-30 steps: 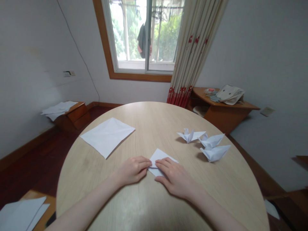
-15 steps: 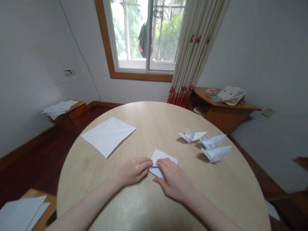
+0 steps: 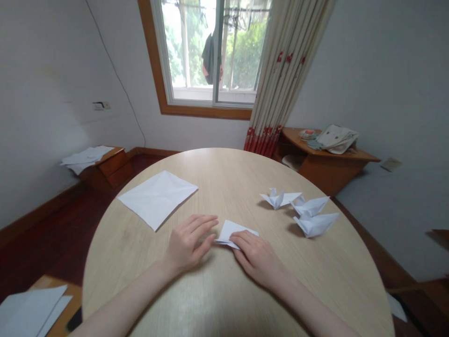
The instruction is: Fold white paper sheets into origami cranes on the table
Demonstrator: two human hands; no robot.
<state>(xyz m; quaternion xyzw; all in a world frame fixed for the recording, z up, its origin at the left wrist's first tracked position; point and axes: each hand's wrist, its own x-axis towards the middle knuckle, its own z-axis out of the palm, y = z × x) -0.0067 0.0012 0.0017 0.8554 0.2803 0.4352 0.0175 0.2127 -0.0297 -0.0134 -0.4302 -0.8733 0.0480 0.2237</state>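
Note:
A small folded piece of white paper (image 3: 232, 229) lies on the round wooden table in front of me. My right hand (image 3: 257, 257) grips its near right edge, with the fingers on top and the thumb tucked out of sight below. Just left of the paper, my left hand (image 3: 191, 241) is lifted a little with its fingers apart, holding nothing. Farther left is a flat white sheet (image 3: 159, 196) with crease lines. Several folded paper birds would overlap in count, but three show: one paper bird (image 3: 278, 200) at the back and two close together at right.
The round table (image 3: 217, 299) fills the middle. White sheets (image 3: 31, 311) lie on a wooden surface at lower left, and more papers (image 3: 87, 157) cover a low cabinet. By the curtain (image 3: 284, 70), a corner desk (image 3: 329, 154) holds a cloth bag (image 3: 337, 139).
My left hand has let go of the folded paper and moved up and left, its fingers spreading. The paper's near flap, earlier pointing toward me, is now folded up under my right hand.

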